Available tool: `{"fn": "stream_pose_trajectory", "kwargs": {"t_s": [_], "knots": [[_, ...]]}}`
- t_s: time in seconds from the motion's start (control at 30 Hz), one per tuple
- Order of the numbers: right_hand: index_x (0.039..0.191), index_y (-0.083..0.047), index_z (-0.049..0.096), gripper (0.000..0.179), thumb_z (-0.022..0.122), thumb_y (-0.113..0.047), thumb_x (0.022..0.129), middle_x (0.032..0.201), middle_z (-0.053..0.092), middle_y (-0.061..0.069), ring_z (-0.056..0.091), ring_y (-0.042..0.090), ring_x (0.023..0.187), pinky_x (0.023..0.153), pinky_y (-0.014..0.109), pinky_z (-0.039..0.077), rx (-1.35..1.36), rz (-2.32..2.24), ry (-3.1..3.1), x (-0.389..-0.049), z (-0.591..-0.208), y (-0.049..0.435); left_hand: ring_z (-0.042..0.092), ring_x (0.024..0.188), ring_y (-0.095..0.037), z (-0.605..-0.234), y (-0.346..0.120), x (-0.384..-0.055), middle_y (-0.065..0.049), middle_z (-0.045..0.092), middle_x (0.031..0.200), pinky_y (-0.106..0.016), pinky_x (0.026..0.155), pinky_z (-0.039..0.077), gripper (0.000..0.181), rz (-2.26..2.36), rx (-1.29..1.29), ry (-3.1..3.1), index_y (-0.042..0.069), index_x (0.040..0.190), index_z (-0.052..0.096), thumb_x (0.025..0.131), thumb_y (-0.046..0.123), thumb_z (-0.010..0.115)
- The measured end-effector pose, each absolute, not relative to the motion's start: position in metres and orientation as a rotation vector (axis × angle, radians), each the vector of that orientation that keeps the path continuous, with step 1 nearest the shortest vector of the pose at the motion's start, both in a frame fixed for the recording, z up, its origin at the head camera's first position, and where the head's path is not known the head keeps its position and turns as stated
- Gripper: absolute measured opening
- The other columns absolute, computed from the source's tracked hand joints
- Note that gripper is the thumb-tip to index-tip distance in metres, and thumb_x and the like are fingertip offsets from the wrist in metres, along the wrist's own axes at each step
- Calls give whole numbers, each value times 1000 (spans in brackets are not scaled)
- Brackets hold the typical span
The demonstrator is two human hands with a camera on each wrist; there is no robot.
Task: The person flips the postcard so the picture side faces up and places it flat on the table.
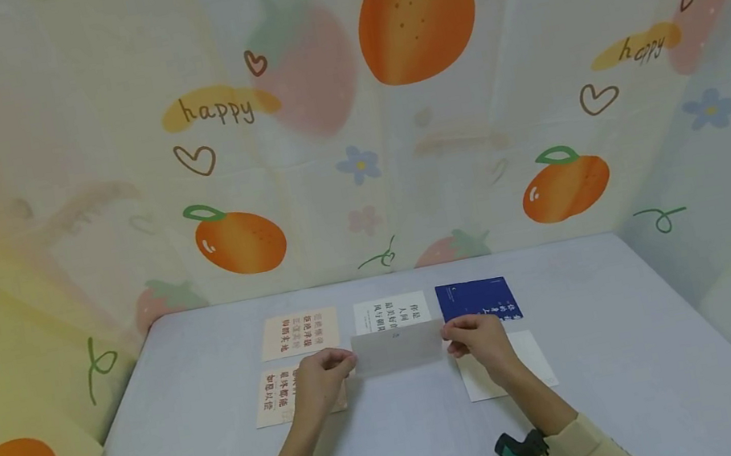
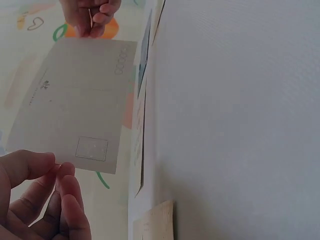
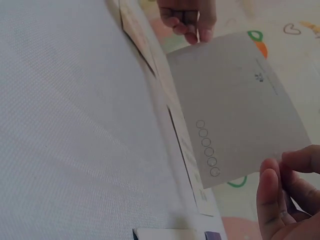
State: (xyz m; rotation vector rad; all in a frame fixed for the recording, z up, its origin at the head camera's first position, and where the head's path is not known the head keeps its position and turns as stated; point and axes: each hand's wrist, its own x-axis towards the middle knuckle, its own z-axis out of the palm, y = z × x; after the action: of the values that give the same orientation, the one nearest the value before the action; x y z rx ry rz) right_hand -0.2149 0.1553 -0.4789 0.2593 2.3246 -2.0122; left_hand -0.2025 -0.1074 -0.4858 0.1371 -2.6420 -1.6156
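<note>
A pale postcard (image 1: 398, 348) is held up over the middle of the white table by both hands. My left hand (image 1: 321, 381) pinches its left end between thumb and fingers. At the opposite end, my right hand (image 1: 485, 344) pinches it the same way. The left wrist view shows the postcard (image 2: 80, 102) with a stamp box and small printed marks on the side facing me. A row of small circles runs near one edge of the postcard (image 3: 235, 110) in the right wrist view.
Behind the postcard lies a white card with dark writing (image 1: 391, 311). Beige lettered cards (image 1: 299, 332) lie to the left, one partly under my left hand. A navy card (image 1: 474, 300) and a cream card (image 1: 511, 367) lie to the right. Fruit-patterned cloth (image 1: 329, 185) hangs behind the table.
</note>
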Motion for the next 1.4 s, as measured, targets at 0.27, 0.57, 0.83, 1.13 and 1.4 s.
{"fn": "stream_pose_trajectory", "kwargs": {"t_s": [0.27,0.57,0.83,1.13,1.4], "knots": [[102,8,70,22,60,-10,94,93,71,17,63,14,67,62,19,54,237,-2057,2283,-213,-478,157,59,73,-14,-488,-108,-203,-8,71,84,-21,62,45,14,-1638,156,-2639,5,92,74,88,17,69],[108,11,68,28,62,-13,93,96,71,20,64,14,67,63,20,55,287,-2090,2196,-215,-480,160,65,83,-13,-490,-109,-202,-9,75,94,-27,76,53,22,-1723,186,-2623,3,99,76,92,21,64],[110,7,69,25,66,-6,89,97,71,11,64,16,72,65,23,53,284,-2084,2222,-214,-481,159,68,88,-14,-491,-110,-203,-13,71,114,-32,84,57,23,-1952,245,-2564,4,108,73,91,18,66],[115,7,66,32,69,-6,86,101,71,15,63,15,67,61,22,53,275,-2085,2222,-214,-488,157,68,88,-14,-489,-109,-203,-11,71,113,-31,84,57,22,-1937,273,-2529,6,108,74,91,18,66],[110,3,70,27,71,-9,86,90,72,13,63,16,60,60,23,54,284,-2046,2276,-212,-489,156,70,86,-14,-490,-106,-203,-10,74,100,-32,81,58,24,-1872,295,-2522,5,112,70,90,14,66]]}}
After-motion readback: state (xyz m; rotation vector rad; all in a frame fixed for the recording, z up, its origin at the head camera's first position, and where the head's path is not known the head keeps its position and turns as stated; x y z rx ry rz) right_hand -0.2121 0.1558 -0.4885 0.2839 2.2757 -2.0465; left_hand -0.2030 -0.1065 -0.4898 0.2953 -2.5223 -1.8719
